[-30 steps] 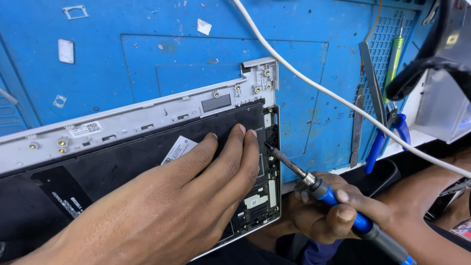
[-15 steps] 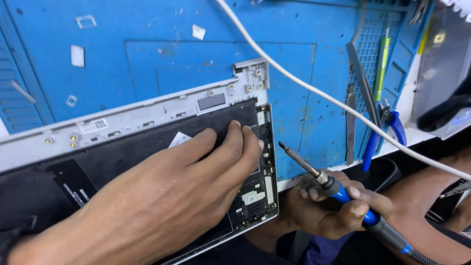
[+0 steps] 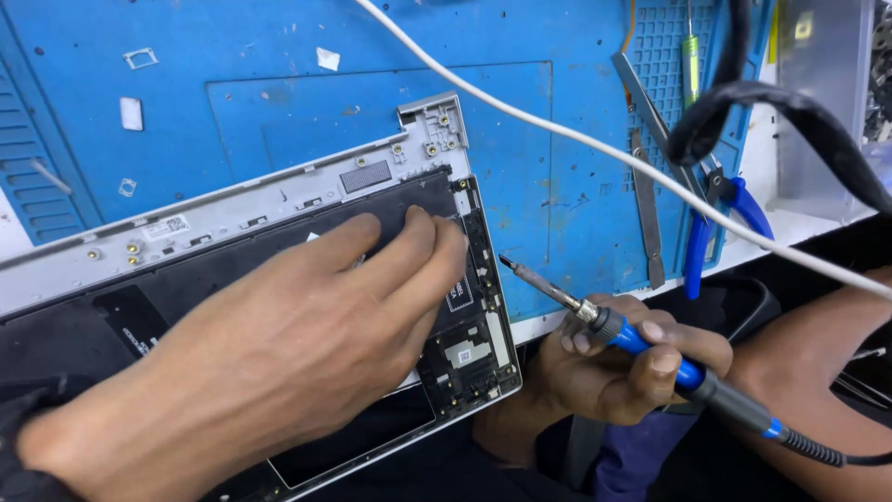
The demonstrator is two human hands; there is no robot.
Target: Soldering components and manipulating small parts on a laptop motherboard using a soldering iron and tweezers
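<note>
a left hand (image 3: 279,353) lies flat, fingers spread, pressing an opened laptop chassis (image 3: 279,200) against a blue work mat (image 3: 390,112); just right of the chassis edge, the right hand (image 3: 623,363) grips a blue-handled soldering iron (image 3: 641,344), tip clear of the board.

on our mat (image 3: 279,56): opened laptop chassis (image 3: 279,200) at left, our left hand (image 3: 269,344) upon it; soldering iron (image 3: 650,349) just right; pliers (image 3: 720,228), tweezers (image 3: 646,200) beyond.

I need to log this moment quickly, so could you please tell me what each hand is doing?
Left hand: open, lying flat on the opened laptop chassis.
Right hand: closed around the soldering iron, tip clear of the board.
</note>
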